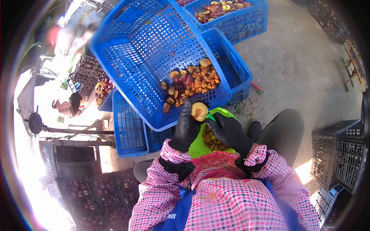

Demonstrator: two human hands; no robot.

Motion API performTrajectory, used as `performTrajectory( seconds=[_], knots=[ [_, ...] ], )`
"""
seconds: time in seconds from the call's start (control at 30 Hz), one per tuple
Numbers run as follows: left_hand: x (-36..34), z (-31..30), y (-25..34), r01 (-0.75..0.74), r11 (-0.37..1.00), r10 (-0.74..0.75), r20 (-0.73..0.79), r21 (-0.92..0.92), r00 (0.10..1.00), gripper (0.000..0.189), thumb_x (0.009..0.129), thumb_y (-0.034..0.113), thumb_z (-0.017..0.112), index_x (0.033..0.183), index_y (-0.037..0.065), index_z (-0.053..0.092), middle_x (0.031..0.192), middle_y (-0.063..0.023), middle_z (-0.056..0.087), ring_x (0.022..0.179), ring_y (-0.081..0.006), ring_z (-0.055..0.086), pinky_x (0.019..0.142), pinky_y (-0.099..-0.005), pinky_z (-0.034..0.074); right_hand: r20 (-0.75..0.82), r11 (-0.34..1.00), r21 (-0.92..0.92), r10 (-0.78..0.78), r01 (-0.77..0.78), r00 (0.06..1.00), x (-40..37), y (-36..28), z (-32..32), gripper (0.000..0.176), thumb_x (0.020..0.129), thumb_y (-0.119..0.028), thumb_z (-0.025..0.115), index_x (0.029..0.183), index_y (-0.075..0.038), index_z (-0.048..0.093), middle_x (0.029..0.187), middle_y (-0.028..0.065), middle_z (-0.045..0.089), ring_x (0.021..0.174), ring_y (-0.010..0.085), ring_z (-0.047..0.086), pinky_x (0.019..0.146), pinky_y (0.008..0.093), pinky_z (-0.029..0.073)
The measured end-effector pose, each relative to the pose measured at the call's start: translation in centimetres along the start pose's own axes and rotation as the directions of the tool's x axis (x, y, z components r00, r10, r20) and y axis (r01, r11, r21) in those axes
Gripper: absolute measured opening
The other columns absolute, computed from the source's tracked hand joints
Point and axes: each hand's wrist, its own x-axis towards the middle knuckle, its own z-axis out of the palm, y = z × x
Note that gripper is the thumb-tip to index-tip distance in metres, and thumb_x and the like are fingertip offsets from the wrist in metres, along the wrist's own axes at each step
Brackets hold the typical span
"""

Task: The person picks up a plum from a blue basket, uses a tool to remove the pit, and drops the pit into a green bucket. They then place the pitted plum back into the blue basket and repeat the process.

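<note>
Pale yellow and round, the halved fruit (199, 111) showed its cut face above our green plastic basin (195, 149). Our black-gloved left hand (187, 127) curled its fingers tight around it. Our right hand (229, 131) gripped a green-handled tool (210, 117) against it. Beyond, a tilted blue mesh crate (154, 50) held glossy orange fruit halves (192, 82).

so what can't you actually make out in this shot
Head view only:
Tool in the right hand: only a green tip shows, glove hides the rest.
Green bowl: largely behind the left hand with its fruit half, the right hand and the pink clothing.
Left side: washed out by glare.
Dark crates on the right: cut off by the lens edge.
</note>
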Motion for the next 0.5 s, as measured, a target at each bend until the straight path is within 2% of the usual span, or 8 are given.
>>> performTrajectory(
  seconds=[0.03, 0.1, 0.23, 0.3, 0.4, 0.43, 0.47, 0.5],
  knots=[
    [-0.1, -0.1, 0.0, -0.003, 1.0, 0.003, -0.002, 0.0, 1.0, 0.043, 0.102, 0.041, 0.042, 0.106, 0.002, 0.061, 0.099, -0.0046, 0.064, 0.089, -0.0153, 0.062, 0.087, -0.0285, 0.05, 0.026, 0.999, 0.027, 0.025, -0.026, 0.999, -0.1, -0.1, 0.1, 0.042, 0.094, -0.044, 0.053, 0.091, -0.003, 0.062, 0.07, 0.0188, 0.063, 0.064, 0.038, 0.062, 0.059, 0.0472, 0.046],
    [-0.3, -0.3, -0.2, -0.134, 0.945, 0.121, 0.062, 0.297, 0.991, 0.046, 0.101, 0.043, 0.042, 0.107, 0.002, 0.061, 0.098, -0.0053, 0.065, 0.09, -0.0147, 0.062, 0.085, -0.0286, 0.05, 0.051, 0.997, 0.052, 0.05, -0.053, 0.997, -0.2, -0.2, 0.3, 0.043, 0.094, -0.044, 0.053, 0.091, -0.002, 0.062, 0.067, 0.019, 0.063, 0.062, 0.0384, 0.061, 0.058, 0.0479, 0.046],
    [-0.5, 0.1, -0.6, -0.129, 0.978, 0.129, 0.011, 0.166, 0.992, 0.047, 0.101, 0.044, 0.042, 0.107, 0.002, 0.061, 0.097, -0.0059, 0.065, 0.088, -0.0133, 0.062, 0.083, -0.0277, 0.05, 0.06, 0.997, 0.07, 0.035, -0.04, 0.998, -0.2, -0.3, 0.6, 0.043, 0.094, -0.042, 0.054, 0.091, -0.001, 0.062, 0.067, 0.0191, 0.063, 0.062, 0.0386, 0.061, 0.058, 0.0487, 0.045],
    [-0.8, 0.9, -0.5, -0.155, 0.95, 0.171, -0.036, 0.269, 0.985, 0.054, 0.097, 0.052, 0.045, 0.104, 0.001, 0.059, 0.092, -0.0083, 0.063, 0.082, -0.0167, 0.061, 0.076, -0.0281, 0.05, 0.077, 0.995, 0.088, 0.042, -0.049, 0.996, -0.2, -0.3, 0.6, 0.042, 0.094, -0.042, 0.054, 0.091, 0.0, 0.062, 0.066, 0.0189, 0.063, 0.062, 0.0389, 0.061, 0.057, 0.0489, 0.045],
    [-0.6, 0.8, -1.0, -0.171, 0.943, 0.196, -0.061, 0.286, 0.979, 0.055, 0.098, 0.052, 0.043, 0.101, 0.0, 0.06, 0.091, -0.0084, 0.064, 0.082, -0.0161, 0.06, 0.076, -0.029, 0.049, 0.114, 0.986, 0.156, 0.046, -0.064, 0.992, -0.3, -0.2, 0.6, 0.041, 0.095, -0.04, 0.054, 0.09, 0.0, 0.062, 0.069, 0.0193, 0.063, 0.063, 0.0386, 0.061, 0.057, 0.048, 0.045],
    [-0.6, 0.8, -0.8, -0.168, 0.943, 0.193, -0.061, 0.287, 0.979, 0.055, 0.098, 0.052, 0.043, 0.101, 0.0, 0.06, 0.091, -0.0084, 0.064, 0.082, -0.0161, 0.06, 0.076, -0.029, 0.049, 0.189, 0.984, 0.173, 0.011, -0.044, 0.982, -0.3, -0.2, 0.3, 0.04, 0.096, -0.037, 0.053, 0.095, 0.002, 0.061, 0.076, 0.0186, 0.063, 0.069, 0.0331, 0.061, 0.064, 0.0439, 0.045],
    [-0.6, 0.9, -0.6, -0.172, 0.915, 0.197, -0.032, 0.366, 0.98, 0.057, 0.098, 0.053, 0.041, 0.099, 0.0, 0.061, 0.089, -0.0085, 0.064, 0.081, -0.0158, 0.06, 0.075, -0.0293, 0.049, 0.26, 0.982, 0.189, -0.026, -0.025, 0.965, -0.2, -0.1, 0.0, 0.038, 0.098, -0.034, 0.051, 0.101, 0.003, 0.061, 0.082, 0.0179, 0.064, 0.074, 0.0276, 0.061, 0.072, 0.0398, 0.046],
    [-0.7, 1.0, -0.3, -0.178, 0.879, 0.2, -0.003, 0.443, 0.98, 0.058, 0.099, 0.054, 0.04, 0.098, 0.0, 0.062, 0.088, -0.0086, 0.064, 0.08, -0.0156, 0.06, 0.075, -0.0297, 0.048, 0.26, 0.982, 0.188, -0.024, -0.027, 0.965, -0.2, 0.0, 0.0, 0.038, 0.098, -0.034, 0.051, 0.101, 0.003, 0.061, 0.082, 0.0179, 0.064, 0.074, 0.0276, 0.061, 0.072, 0.0398, 0.046]
  ],
)
